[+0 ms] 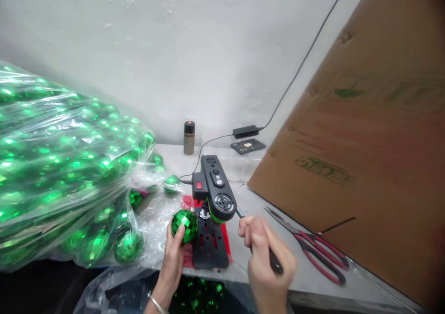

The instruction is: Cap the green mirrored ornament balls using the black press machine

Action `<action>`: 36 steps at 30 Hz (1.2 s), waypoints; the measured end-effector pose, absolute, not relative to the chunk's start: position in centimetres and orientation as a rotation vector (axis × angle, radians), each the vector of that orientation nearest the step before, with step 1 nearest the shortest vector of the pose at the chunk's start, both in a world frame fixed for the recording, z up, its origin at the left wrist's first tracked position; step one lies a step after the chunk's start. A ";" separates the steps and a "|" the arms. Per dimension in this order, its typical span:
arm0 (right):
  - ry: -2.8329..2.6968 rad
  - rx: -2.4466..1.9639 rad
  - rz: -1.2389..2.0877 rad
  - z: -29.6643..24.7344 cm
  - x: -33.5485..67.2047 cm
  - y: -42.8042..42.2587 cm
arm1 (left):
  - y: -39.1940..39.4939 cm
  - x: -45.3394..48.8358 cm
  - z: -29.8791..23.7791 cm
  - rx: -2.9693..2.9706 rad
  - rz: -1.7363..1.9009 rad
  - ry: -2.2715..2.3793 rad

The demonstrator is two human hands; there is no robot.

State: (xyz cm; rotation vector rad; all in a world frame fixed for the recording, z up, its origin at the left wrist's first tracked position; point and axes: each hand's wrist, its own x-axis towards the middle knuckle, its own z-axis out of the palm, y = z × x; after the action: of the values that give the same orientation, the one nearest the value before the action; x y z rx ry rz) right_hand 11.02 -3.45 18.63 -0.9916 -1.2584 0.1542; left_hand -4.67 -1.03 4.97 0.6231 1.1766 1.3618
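My left hand (173, 254) is closed round a green faceted ball (185, 225) and keeps it against the left side of a small black bench press (212, 198) with a red switch. My right hand (264, 254) grips the press's black lever handle (274, 260), which runs up to the machine's head. The press stands on a slotted black base plate (210, 247) over a red mat.
A big clear plastic bag of green balls (62, 175) fills the left. Red-handled scissors (313, 247) lie right of the press. A cardboard sheet (365, 156) leans at right. A small canister (188, 138), power adapter (245, 131) and phone (248, 146) sit near the wall.
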 end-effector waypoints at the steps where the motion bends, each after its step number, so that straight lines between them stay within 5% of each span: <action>1: -1.271 -0.987 0.153 18.7 11.1 -3.5 | -1.2 -4.2 4.9 0.557 1.334 1.115; 10: -1.299 -0.972 0.191 18.1 11.2 -3.8 | -1.3 -7.4 3.9 1.074 1.240 1.525; 24: -1.315 -0.983 0.191 18.8 11.1 -3.9 | -0.7 -6.6 4.4 1.539 0.874 1.457; 36: -1.319 -0.968 0.215 17.9 11.3 -4.1 | -0.5 -4.5 2.8 1.724 1.107 1.465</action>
State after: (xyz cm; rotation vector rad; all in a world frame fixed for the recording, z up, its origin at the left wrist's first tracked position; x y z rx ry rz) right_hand 11.27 -4.06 17.92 -0.9681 -1.3191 0.2154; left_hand -4.50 -0.53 2.77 1.7237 1.4645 1.1066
